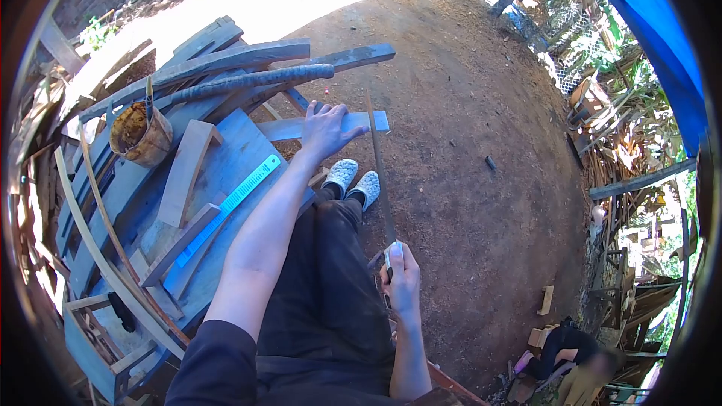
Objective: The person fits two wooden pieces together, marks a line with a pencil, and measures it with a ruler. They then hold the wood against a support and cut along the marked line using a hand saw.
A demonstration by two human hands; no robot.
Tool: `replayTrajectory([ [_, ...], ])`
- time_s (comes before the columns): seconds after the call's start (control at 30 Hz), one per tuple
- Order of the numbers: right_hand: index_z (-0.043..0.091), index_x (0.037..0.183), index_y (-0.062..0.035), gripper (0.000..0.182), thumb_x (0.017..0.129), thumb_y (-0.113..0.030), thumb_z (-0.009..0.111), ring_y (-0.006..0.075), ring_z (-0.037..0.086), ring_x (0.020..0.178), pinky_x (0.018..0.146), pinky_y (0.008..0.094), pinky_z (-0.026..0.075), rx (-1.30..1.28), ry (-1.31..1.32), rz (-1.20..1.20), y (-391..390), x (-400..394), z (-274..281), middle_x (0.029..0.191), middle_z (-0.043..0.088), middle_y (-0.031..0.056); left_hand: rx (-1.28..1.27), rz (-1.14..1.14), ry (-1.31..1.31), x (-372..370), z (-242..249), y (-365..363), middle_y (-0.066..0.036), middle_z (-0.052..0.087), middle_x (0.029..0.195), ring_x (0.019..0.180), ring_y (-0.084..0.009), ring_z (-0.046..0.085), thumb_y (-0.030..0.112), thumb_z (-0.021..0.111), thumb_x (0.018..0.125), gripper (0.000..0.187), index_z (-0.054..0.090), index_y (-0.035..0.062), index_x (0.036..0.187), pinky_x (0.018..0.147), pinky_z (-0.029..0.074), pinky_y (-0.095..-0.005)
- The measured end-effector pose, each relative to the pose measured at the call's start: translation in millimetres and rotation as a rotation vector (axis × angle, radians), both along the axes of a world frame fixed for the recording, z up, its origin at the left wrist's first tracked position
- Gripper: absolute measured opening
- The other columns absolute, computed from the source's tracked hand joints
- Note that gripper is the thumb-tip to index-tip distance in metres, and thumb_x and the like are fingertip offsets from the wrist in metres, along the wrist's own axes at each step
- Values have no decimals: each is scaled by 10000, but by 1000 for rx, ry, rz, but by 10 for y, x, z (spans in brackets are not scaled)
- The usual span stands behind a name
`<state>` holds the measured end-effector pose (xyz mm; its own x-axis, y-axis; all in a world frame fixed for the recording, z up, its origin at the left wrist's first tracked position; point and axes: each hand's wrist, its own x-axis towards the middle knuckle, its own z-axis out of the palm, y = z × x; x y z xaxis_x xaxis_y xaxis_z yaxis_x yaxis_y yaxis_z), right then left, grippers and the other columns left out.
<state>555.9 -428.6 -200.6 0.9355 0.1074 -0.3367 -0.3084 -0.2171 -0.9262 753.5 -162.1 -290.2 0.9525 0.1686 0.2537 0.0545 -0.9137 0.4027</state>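
Note:
My left hand [325, 131] presses down on a pale wooden board [278, 129], its fingers over the far edge and its thumb stretched toward the board's end. That end sticks out past the bench, over the dirt floor. In my right hand [404, 278] is the handle of a handsaw [382, 180], fingers wrapped round it. The long narrow blade points away from me and crosses the board near its end, just right of my left thumb.
On the workbench [244, 131] lie a blue-green ruler [237, 195], wood pieces [183, 180] and a dirty bucket [141, 135]. Long beams [210, 64] lie behind. A person [568, 357] sits low at the right, near scrap wood. A blue tarp [654, 37] hangs at the upper right.

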Motion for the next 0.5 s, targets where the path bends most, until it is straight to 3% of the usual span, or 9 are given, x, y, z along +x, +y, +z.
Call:
replayTrajectory([
  [0.27,568,979,-105,369,1098,-434,453,24,380,437,385,210,285,40,-23,39,243,495,-266,588,452,-38,-6,-29,21,-13,49,8,-132,733,1125,1163,-277,666,811,525,866,815,677,65,1157,1212,241,-554],
  [0.5,607,1094,-75,400,1091,-450,469,20,388,452,404,211,300,23,-29,3,220,345,-299,590,447,-44,31,-30,-17,-11,-29,-31,-136,733,1117,1156,-281,668,805,518,876,816,670,61,1175,1206,247,-573],
])
